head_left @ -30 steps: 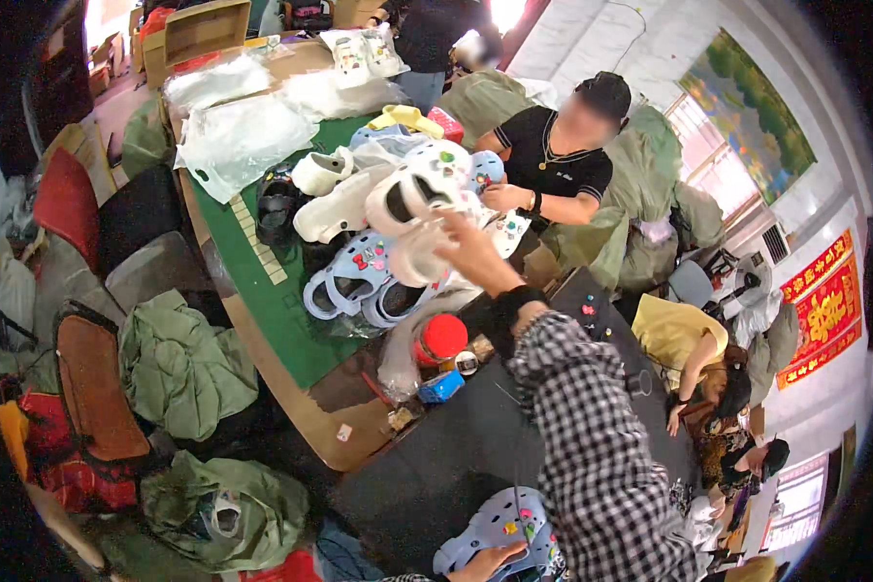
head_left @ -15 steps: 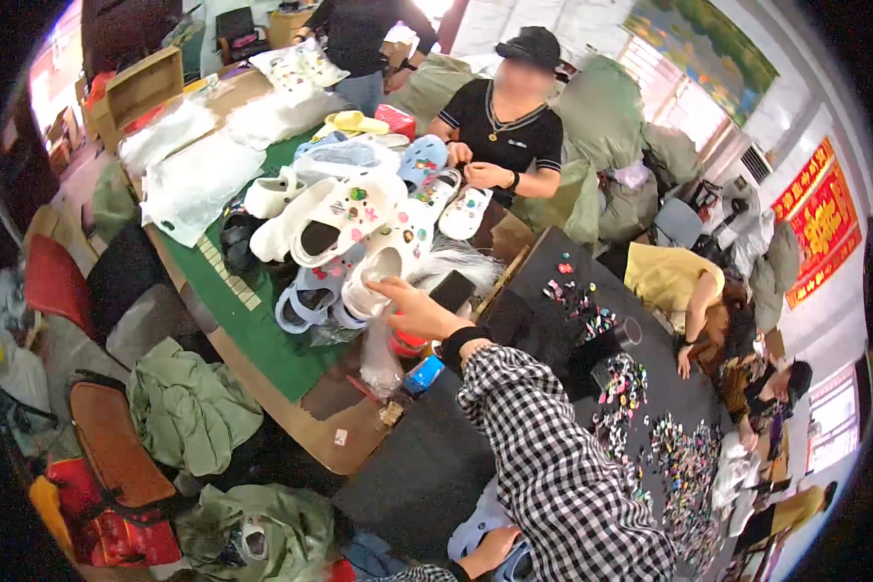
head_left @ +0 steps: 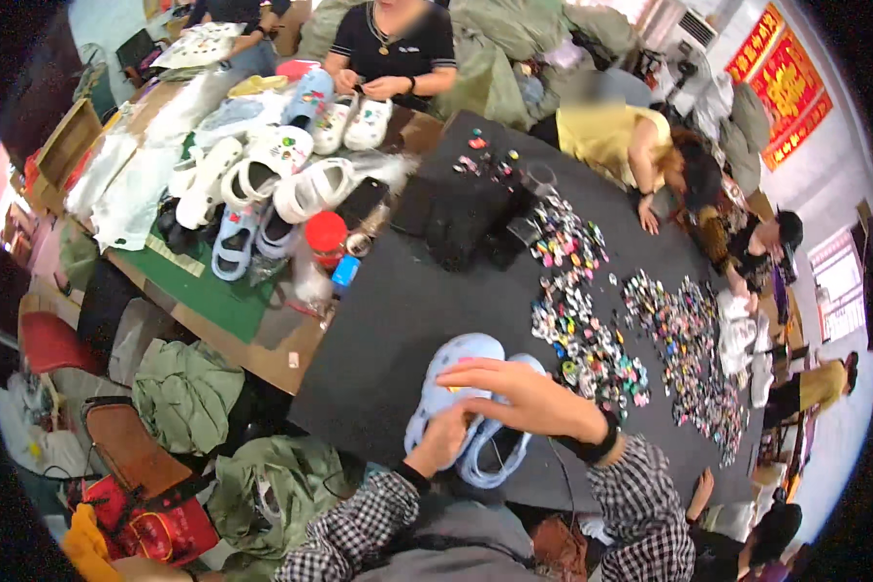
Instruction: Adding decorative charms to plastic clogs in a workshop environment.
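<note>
At the near edge of the black worktop, left of that edge's middle, a blue clog lies with its long axis running away from the person, toe toward the far edge and canted slightly right, heel toward the body. A second blue clog sits just beside it on the right, pointed much the same way. The left hand is nearer the heel end, closed on the first clog's side by the foot opening, its forearm rising from the lower left. The right hand comes across from the right over the second clog, back of the hand up, wrist bent, fingers stretched leftward above the first clog's toe, so it is the nearer one to that toe. Because the hands overlap there, I cannot tell whether its fingertips press the clog, pinch something small or merely hover. Loose colourful charms lie beyond the right hand, toward the worktop's right half.
</note>
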`<state>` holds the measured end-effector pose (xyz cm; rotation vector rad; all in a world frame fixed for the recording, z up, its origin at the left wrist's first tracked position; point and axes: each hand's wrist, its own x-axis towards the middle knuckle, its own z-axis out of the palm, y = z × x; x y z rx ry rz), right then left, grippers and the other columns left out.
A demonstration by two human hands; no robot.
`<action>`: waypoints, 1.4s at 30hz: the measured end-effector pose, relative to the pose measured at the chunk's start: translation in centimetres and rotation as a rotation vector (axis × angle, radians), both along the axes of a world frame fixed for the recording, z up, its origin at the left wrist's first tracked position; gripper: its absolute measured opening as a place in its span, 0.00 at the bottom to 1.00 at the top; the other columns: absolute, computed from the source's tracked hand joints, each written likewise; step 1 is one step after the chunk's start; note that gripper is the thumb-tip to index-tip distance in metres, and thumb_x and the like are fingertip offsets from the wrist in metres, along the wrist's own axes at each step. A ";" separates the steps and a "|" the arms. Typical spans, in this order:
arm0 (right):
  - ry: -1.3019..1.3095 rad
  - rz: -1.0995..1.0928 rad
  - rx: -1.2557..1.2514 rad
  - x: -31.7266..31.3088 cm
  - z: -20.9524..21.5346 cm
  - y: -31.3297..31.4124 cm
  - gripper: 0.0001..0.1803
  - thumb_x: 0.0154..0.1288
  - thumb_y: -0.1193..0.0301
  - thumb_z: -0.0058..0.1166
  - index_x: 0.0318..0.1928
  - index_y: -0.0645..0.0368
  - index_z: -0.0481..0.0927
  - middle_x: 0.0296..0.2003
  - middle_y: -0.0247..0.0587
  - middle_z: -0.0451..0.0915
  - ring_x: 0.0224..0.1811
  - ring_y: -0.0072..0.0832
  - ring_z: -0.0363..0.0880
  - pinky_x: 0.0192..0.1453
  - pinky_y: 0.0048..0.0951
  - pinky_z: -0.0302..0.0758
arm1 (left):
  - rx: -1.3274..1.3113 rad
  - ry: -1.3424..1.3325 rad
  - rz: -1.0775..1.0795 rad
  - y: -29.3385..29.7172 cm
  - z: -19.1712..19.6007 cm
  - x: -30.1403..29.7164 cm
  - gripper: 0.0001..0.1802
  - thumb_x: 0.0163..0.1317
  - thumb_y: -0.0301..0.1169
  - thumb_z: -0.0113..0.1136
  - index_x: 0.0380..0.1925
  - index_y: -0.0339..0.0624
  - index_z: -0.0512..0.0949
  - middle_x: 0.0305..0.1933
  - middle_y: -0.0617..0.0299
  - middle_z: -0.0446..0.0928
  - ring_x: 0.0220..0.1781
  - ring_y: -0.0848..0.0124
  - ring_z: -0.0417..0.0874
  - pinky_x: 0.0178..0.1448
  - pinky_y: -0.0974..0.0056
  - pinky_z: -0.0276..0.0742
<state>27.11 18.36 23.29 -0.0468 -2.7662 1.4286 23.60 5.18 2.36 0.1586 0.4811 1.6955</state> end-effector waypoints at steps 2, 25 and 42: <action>-0.057 -0.203 0.058 6.4 -0.9 0.0 0.20 0.60 0.76 0.54 0.54 0.60 0.75 0.50 0.45 0.77 0.55 0.40 0.74 0.59 0.34 0.70 | -0.227 -0.193 -0.073 -0.2 -3.6 -0.8 0.17 0.70 0.37 0.47 0.51 0.36 0.71 0.49 0.60 0.74 0.54 0.71 0.73 0.65 0.70 0.62; -0.010 -0.689 0.033 19.1 -9.1 -5.4 0.20 0.58 0.75 0.56 0.53 0.61 0.74 0.51 0.51 0.74 0.53 0.46 0.74 0.55 0.38 0.73 | -0.316 -0.132 0.042 2.0 0.2 -1.1 0.13 0.62 0.29 0.59 0.46 0.42 0.74 0.41 0.64 0.78 0.44 0.71 0.77 0.52 0.66 0.72; -0.115 -0.787 0.330 15.3 -11.6 -8.2 0.46 0.50 0.75 0.62 0.68 0.61 0.53 0.63 0.51 0.60 0.62 0.48 0.64 0.57 0.38 0.73 | -0.325 -0.158 0.017 1.2 -2.1 -1.8 0.14 0.61 0.23 0.57 0.48 0.43 0.73 0.45 0.62 0.77 0.45 0.67 0.76 0.51 0.65 0.71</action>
